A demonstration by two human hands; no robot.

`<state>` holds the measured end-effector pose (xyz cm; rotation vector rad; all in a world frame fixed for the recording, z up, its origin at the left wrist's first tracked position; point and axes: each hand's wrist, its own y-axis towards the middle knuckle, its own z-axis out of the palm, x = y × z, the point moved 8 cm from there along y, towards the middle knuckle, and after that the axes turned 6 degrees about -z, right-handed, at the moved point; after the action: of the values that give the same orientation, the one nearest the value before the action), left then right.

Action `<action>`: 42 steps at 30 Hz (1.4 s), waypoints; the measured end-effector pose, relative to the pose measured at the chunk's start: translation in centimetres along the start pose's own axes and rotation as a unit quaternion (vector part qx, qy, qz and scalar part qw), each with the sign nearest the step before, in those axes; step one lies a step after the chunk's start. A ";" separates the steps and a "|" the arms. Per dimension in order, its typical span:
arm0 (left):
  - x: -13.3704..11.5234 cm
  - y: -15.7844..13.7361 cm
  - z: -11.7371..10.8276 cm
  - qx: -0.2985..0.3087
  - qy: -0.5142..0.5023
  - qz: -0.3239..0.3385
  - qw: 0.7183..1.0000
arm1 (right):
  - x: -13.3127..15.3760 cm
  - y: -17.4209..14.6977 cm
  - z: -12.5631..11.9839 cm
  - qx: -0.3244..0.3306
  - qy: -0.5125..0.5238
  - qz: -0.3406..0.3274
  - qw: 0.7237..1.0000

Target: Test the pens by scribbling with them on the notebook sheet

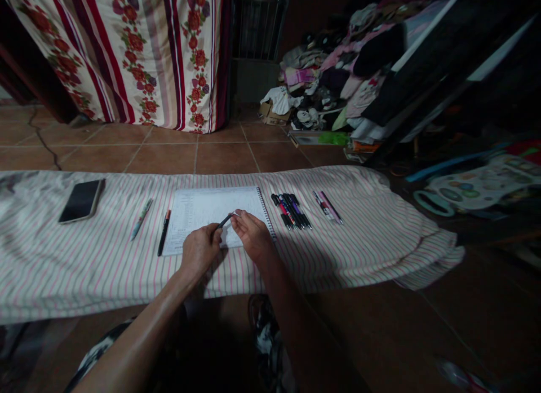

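Note:
My left hand (199,247) is closed around a dark pen (224,221), which slants up to the right over an open notebook. At the pen's far end, the fingers of my right hand (252,235) are pinched together, with a small pale bit showing at the fingertips. The spiral notebook (211,200) has writing on its page and lies under both hands. Beside its left edge rests a black pen with an orange end (163,234). Right of the spiral, several black pens (291,211) lie side by side in a group.
A pink pen (332,207) and a patterned one lie farther right. On the left are a light patterned pen (142,219) and a phone (81,202). Striped cloth (363,235) covers the surface. Behind stand a floral curtain (156,54) and a clothes heap (329,77).

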<state>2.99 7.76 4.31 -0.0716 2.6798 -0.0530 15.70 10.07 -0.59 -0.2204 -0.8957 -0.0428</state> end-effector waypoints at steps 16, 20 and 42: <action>0.6 0.2 0.2 0.006 0.069 -0.012 0.998 | 3.9 2.4 -3.9 0.001 -0.483 -0.203 0.851; 0.6 0.3 0.3 0.002 0.072 -0.006 0.997 | 4.8 1.6 -2.8 0.015 -0.652 -0.278 0.705; 0.1 0.1 0.8 0.020 0.082 -0.001 0.996 | 4.0 1.2 -2.4 0.069 -0.713 -0.301 0.630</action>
<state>3.23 7.82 3.54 -0.0607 2.8411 -0.1192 20.21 10.97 0.88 0.2992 -2.5595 -0.4802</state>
